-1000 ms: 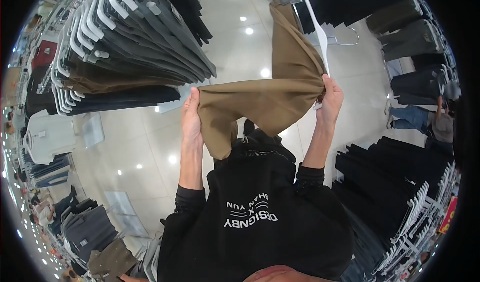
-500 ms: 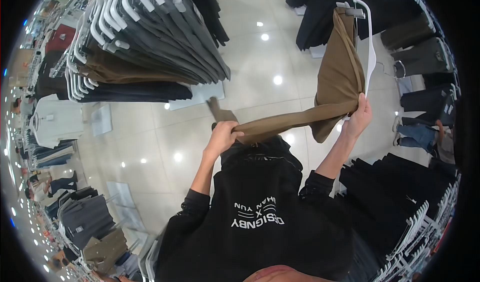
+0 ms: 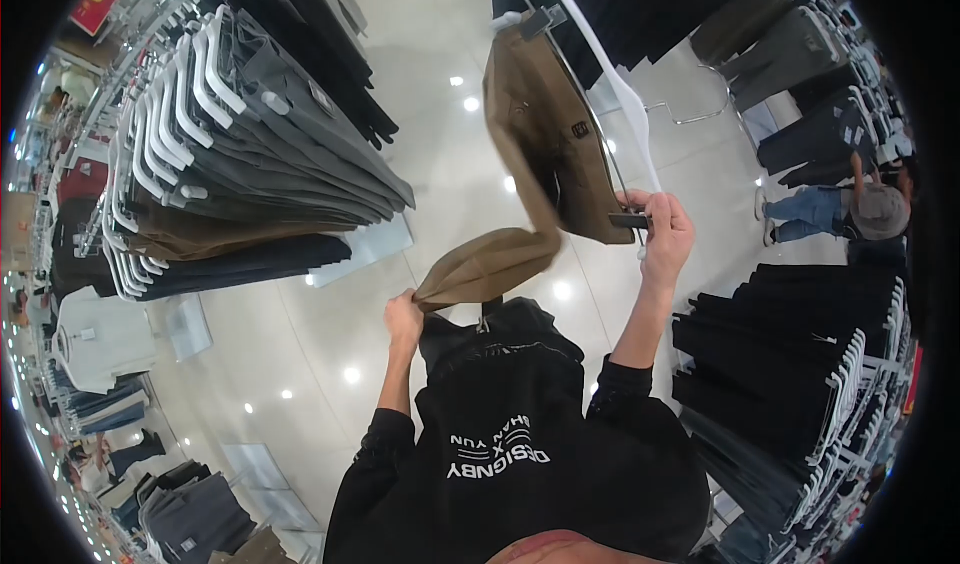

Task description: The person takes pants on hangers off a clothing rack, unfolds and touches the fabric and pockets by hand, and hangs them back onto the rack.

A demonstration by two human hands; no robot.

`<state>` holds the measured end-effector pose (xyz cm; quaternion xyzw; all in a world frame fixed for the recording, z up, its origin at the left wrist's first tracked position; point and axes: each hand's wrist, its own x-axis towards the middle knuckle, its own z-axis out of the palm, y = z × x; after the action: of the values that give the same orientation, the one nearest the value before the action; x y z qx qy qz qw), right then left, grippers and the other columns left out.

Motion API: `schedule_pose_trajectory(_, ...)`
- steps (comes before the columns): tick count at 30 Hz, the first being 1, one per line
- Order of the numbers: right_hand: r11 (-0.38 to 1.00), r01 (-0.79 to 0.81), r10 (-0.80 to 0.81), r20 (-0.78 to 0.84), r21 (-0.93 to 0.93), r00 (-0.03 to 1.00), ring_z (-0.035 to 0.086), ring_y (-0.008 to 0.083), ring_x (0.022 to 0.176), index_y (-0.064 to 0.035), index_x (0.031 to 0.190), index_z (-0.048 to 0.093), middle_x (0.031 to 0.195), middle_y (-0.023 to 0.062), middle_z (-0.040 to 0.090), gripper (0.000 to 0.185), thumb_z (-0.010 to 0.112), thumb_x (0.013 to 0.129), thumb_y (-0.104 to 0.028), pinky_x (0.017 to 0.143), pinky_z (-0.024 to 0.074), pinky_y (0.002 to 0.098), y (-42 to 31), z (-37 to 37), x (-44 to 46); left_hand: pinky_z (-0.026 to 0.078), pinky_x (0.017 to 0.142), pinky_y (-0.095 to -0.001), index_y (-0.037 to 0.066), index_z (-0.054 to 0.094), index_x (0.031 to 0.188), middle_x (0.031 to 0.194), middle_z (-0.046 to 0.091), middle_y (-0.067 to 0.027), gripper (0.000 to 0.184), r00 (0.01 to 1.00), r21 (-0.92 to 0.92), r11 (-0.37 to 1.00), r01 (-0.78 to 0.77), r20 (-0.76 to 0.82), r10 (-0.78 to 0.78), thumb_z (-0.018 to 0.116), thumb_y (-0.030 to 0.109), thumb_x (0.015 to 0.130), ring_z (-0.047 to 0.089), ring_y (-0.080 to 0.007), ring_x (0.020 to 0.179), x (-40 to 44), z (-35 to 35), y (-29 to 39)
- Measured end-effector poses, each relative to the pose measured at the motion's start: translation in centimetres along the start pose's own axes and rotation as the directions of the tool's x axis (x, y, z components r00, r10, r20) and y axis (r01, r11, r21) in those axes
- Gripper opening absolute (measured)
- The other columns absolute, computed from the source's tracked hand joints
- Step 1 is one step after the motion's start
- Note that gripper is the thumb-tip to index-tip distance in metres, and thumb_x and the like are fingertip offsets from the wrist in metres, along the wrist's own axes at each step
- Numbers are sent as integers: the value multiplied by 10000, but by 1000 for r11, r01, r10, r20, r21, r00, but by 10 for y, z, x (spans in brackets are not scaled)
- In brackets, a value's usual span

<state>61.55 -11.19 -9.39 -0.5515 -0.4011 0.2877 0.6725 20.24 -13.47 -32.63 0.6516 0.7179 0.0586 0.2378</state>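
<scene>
Brown trousers [image 3: 485, 267] hang by their waist from a white clip hanger [image 3: 610, 74], the open waistband facing up. My left hand [image 3: 403, 319] is closed on the bunched lower end of the trousers, in front of my black top. At the right, my right hand [image 3: 665, 232] pinches the hanger's near end, beside the dark clip [image 3: 630, 221] that grips the waistband. Between the two hands the trouser legs stretch in a curve, slightly blurred.
A rack of grey, brown and black trousers [image 3: 300, 154] on white hangers stands at the left. Black trousers [image 3: 770, 354] hang at the right, and more [image 3: 640, 4] at the top. A person [image 3: 840, 211] in blue jeans is at the far right.
The hanger has swung left and turned, so the waistband opening now shows. My left hand has moved left and down with the fabric; my right hand has moved left.
</scene>
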Motion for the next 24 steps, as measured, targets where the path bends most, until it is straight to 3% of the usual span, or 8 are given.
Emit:
schedule_pose_trajectory(6, 992, 4, 16, 159, -125, 987, 632, 100, 775, -26, 780, 558, 933, 146, 778, 316, 537, 1054, -183, 697, 454, 244, -14, -10, -5, 549, 749, -524, 78, 724, 940, 857, 722, -212, 185, 997, 102, 994, 47, 54, -53, 766, 230, 844, 703, -425, 857, -9, -3, -16)
schedule_pose_trajectory(10, 966, -14, 91, 288, -258, 953, 620, 88, 732, 40, 882, 705, 889, 103, 784, 293, 578, 1023, -183, 687, 485, 253, -21, -5, -14, 556, 730, -510, 68, 702, 898, 850, 721, -195, 182, 998, 158, 987, 44, 43, -51, 763, 231, 846, 710, -411, 848, -10, 3, -22)
schedule_pose_trajectory(11, 960, 15, 82, 331, -281, 940, 619, 92, 698, 60, 945, 738, 873, 100, 784, 300, 573, 1022, -179, 669, 497, 257, -22, -3, -16, 559, 730, -508, 67, 701, 891, 849, 722, -190, 170, 998, 151, 988, 44, 38, -50, 759, 220, 844, 713, -405, 850, -10, 5, -25)
schedule_pose_trajectory(14, 929, 49, 148, 491, -366, 859, 624, 91, 685, 56, 938, 736, 861, 99, 783, 278, 576, 1013, -159, 660, 500, 253, -32, 2, -22, 569, 730, -502, 62, 696, 882, 847, 724, -181, 155, 997, 147, 986, 76, 5, -77, 751, 202, 842, 718, -392, 849, -13, 16, -30)
schedule_pose_trajectory(16, 950, 65, 131, 577, -306, 806, 619, 89, 667, 55, 948, 739, 852, 95, 783, 249, 585, 1000, -135, 645, 496, 252, -36, 16, -27, 575, 732, -498, 52, 692, 894, 844, 723, -186, 173, 992, 175, 977, 122, -14, -122, 750, 207, 845, 718, -388, 839, -17, 17, -32)
schedule_pose_trajectory(20, 958, 8, 190, 656, -287, 730, 576, 75, 629, 32, 968, 758, 826, 75, 778, 185, 600, 973, -64, 603, 457, 239, -46, 51, -39, 579, 748, -500, 67, 715, 921, 870, 730, -192, 128, 988, 66, 986, 152, -2, -152, 721, 179, 860, 722, -386, 843, -28, 0, -42)
schedule_pose_trajectory(21, 955, 15, 197, 672, -296, 713, 528, 62, 609, 44, 912, 738, 835, 89, 783, 231, 618, 984, -140, 588, 428, 233, -50, 60, -42, 582, 752, -504, 64, 719, 906, 872, 732, -191, 116, 981, 33, 980, 196, -14, -196, 711, 170, 860, 725, -390, 844, -28, -5, -43)
schedule_pose_trajectory(24, 971, 30, 154, 711, -238, 686, 515, 59, 599, 45, 908, 736, 835, 80, 784, 236, 621, 987, -146, 577, 419, 233, -57, 88, -53, 586, 761, -514, 56, 733, 886, 879, 738, -191, 114, 965, -82, 964, 254, -45, -258, 692, 161, 870, 726, -403, 844, -24, -29, -52)
